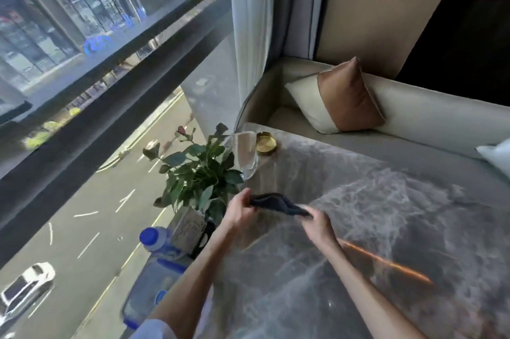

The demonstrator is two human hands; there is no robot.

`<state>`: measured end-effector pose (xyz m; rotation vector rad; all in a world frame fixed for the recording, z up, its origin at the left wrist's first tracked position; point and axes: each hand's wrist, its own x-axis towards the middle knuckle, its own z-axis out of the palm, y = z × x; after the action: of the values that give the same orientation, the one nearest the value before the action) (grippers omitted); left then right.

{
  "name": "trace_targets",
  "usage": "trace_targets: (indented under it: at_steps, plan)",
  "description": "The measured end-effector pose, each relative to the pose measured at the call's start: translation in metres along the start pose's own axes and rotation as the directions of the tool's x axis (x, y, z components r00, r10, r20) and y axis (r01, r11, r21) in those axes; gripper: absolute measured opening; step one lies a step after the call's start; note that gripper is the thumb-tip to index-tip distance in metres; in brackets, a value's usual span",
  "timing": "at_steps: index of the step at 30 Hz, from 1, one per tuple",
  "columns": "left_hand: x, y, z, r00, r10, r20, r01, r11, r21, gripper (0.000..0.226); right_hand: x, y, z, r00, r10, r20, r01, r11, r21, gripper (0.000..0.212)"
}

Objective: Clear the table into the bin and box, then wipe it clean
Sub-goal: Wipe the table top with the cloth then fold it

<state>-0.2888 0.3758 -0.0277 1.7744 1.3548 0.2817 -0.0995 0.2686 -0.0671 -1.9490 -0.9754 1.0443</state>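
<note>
Both hands hold a dark cloth (276,202) stretched between them, just above the grey marbled desk (400,228). The left hand (238,213) pinches one end, its fingers (245,196) curled over the edge. The right hand (317,221) is closed round the other end, so neither hand is free.

The cloth looks light, soft and limp, and it sags slightly in the middle. It will probably wipe better folded or bunched into a pad and pressed under one flat palm than held by its ends. It should not slip or break.

Close beyond the left fingers stands a leafy plant (198,170), with a clear glass vase (247,153) just past it and a small brass dish (265,143) further on. The vase looks fragile and easy to tip, so strokes on that side call for care. Back along the left wrist, a blue-capped bottle (154,239) and a pale carton (187,225) crowd the window-side edge of the desk. To the right of the right fingers there is broad, bare marble with plenty of room for long sweeps.
</note>
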Motion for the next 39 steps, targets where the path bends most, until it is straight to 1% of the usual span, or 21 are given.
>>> trace_targets:
  at_steps: [1, 3, 4, 5, 6, 8, 10, 11, 13, 15, 17, 21, 23, 26, 29, 33, 36, 38, 39]
  plan:
    - [0.007, -0.01, -0.002, 1.0, 0.017, 0.009, -0.017, 1.0, 0.005, 0.011, 0.006, 0.004, 0.009, 0.996, -0.083, -0.03, 0.08, 0.993, -0.082, 0.04]
    - [0.009, -0.037, 0.002, 0.998, 0.016, 0.065, -0.022, 0.996, 0.089, 0.018, 0.007, 0.024, 0.029, 0.974, -0.224, 0.011, 0.219, 0.937, -0.271, 0.059]
    - [0.005, -0.05, 0.007, 0.995, 0.005, 0.097, -0.02, 0.987, 0.158, 0.021, 0.003, 0.038, 0.038, 0.968, -0.25, 0.036, 0.246, 0.903, -0.353, 0.065]
    - [0.0, -0.062, 0.012, 0.992, -0.004, 0.125, -0.022, 0.978, 0.206, 0.022, -0.003, 0.052, 0.047, 0.968, -0.25, 0.032, 0.241, 0.878, -0.414, 0.067]
    - [-0.005, -0.07, 0.019, 0.988, -0.018, 0.155, -0.02, 0.971, 0.239, 0.022, -0.009, 0.065, 0.054, 0.975, -0.223, 0.001, 0.201, 0.877, -0.437, 0.067]
    - [-0.012, -0.075, 0.032, 0.978, -0.044, 0.203, -0.02, 0.953, 0.303, 0.025, -0.022, 0.077, 0.065, 0.99, -0.077, -0.122, 0.025, 0.925, -0.379, 0.063]
    - [-0.011, -0.072, 0.04, 0.984, -0.07, 0.166, 0.01, 0.94, 0.34, 0.031, -0.027, 0.074, 0.07, 0.965, 0.078, -0.249, -0.15, 0.946, -0.287, 0.045]
    - [-0.009, -0.07, 0.043, 0.988, -0.086, 0.13, 0.038, 0.94, 0.339, 0.033, -0.024, 0.072, 0.073, 0.953, 0.143, -0.269, -0.215, 0.941, -0.262, 0.037]
    - [0.001, -0.069, 0.048, 0.987, -0.14, 0.081, 0.102, 0.929, 0.356, 0.04, -0.013, 0.063, 0.076, 0.927, 0.297, -0.229, -0.346, 0.912, -0.219, 0.039]
    - [0.011, -0.066, 0.051, 0.963, -0.258, 0.081, 0.208, 0.897, 0.391, 0.052, 0.004, 0.056, 0.08, 0.899, 0.387, -0.204, -0.421, 0.892, -0.164, 0.047]
    - [0.019, -0.064, 0.056, 0.929, -0.363, 0.076, 0.31, 0.872, 0.378, 0.059, 0.017, 0.051, 0.087, 0.875, 0.438, -0.207, -0.468, 0.876, -0.121, 0.049]
    - [0.031, -0.069, 0.064, 0.898, -0.439, 0.004, 0.41, 0.842, 0.35, 0.058, 0.032, 0.044, 0.108, 0.847, 0.469, -0.251, -0.509, 0.851, -0.128, 0.033]
    - [0.037, -0.071, 0.065, 0.905, -0.424, -0.014, 0.403, 0.85, 0.339, 0.06, 0.034, 0.044, 0.114, 0.829, 0.484, -0.28, -0.531, 0.838, -0.124, 0.027]
    - [0.039, -0.07, 0.066, 0.95, -0.313, -0.002, 0.29, 0.877, 0.382, 0.072, 0.033, 0.044, 0.116, 0.804, 0.524, -0.28, -0.564, 0.822, -0.08, 0.023]
    - [0.039, -0.069, 0.064, 0.972, -0.235, -0.009, 0.213, 0.864, 0.456, 0.076, 0.028, 0.042, 0.117, 0.806, 0.533, -0.257, -0.562, 0.825, -0.052, 0.025]
    - [0.034, -0.076, 0.068, 0.986, -0.169, -0.003, 0.146, 0.843, 0.518, 0.07, 0.025, 0.042, 0.112, 0.775, 0.601, -0.194, -0.612, 0.791, 0.003, 0.024]
    - [0.037, -0.083, 0.07, 0.988, -0.146, -0.041, 0.145, 0.831, 0.537, 0.06, 0.025, 0.046, 0.108, 0.768, 0.627, -0.132, -0.624, 0.779, 0.068, 0.032]
    - [0.037, -0.084, 0.073, 0.987, -0.152, -0.052, 0.154, 0.811, 0.564, 0.055, 0.022, 0.046, 0.109, 0.785, 0.605, -0.136, -0.611, 0.792, 0.001, 0.035]
    - [0.036, -0.083, 0.075, 0.987, -0.152, -0.052, 0.154, 0.799, 0.581, 0.053, 0.018, 0.046, 0.11, 0.807, 0.563, -0.178, -0.581, 0.811, -0.065, 0.037]
